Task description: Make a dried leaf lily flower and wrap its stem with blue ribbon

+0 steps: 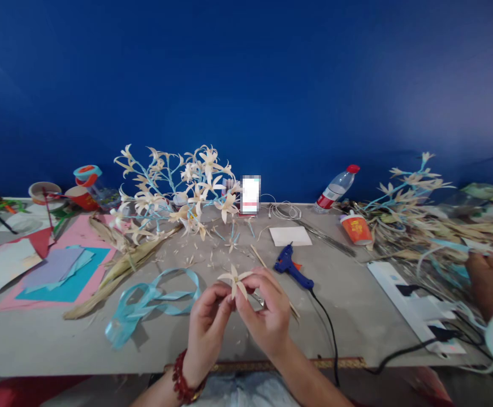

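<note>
A small cream-coloured handmade flower [235,278] with pointed petals is pinched between my two hands, above the front middle of the table. My left hand [211,314] holds it from the lower left, thumb and fingertips pressed together. From the other side my right hand [267,302] grips it, the thumb lying near a petal. The flower's underside is hidden by my fingers. Left of my hands lies a loop of light blue ribbon [157,299]. A blue glue gun [291,267] rests to the right, its black cord running to the table's front edge.
Branches of cream flowers [208,181] stand at the back. Dried husks [115,282] and coloured paper [70,277] lie left. At right are a bottle [335,189], an orange cup [357,228], a power strip [416,308] and another person's hand [490,277]. A blurred phone [250,195] stands behind.
</note>
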The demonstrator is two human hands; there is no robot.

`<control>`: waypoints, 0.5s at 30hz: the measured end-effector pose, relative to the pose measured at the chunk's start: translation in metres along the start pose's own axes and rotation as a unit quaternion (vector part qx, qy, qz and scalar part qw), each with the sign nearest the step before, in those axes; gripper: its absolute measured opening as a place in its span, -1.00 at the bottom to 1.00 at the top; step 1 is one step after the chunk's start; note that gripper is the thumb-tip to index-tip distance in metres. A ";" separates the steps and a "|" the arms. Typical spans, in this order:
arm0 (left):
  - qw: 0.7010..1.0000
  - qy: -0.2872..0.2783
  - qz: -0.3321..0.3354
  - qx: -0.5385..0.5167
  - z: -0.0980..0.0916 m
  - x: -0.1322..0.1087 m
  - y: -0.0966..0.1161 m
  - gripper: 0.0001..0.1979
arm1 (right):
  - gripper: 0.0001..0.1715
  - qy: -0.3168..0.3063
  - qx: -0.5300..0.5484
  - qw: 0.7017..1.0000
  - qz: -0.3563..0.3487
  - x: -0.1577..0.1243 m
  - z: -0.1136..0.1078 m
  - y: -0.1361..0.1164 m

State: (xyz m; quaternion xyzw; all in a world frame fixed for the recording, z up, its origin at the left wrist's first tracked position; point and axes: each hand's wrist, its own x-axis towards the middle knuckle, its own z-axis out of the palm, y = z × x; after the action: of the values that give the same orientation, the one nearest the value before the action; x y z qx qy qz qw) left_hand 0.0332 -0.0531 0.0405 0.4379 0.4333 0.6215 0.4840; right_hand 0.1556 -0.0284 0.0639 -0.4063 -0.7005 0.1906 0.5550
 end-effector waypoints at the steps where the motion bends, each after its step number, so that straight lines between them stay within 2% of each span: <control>1: 1.000 0.003 0.012 0.019 0.000 0.000 0.000 -0.88 | -0.89 0.001 0.000 1.000 -0.001 0.000 0.000 0.000; 5: 0.996 0.005 0.050 0.068 -0.002 0.000 0.002 -0.91 | -0.87 0.004 0.003 1.000 0.006 0.000 0.001 0.000; 15: 0.991 -0.007 0.091 0.097 -0.002 0.000 0.003 -0.93 | -0.89 0.000 0.015 1.000 0.000 -0.004 -0.001 0.001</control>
State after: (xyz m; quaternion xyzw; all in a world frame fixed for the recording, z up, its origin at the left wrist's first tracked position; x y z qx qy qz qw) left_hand 0.0311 -0.0537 0.0425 0.5251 0.4459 0.6150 0.3837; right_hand 0.1577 -0.0310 0.0608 -0.3979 -0.6972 0.2010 0.5614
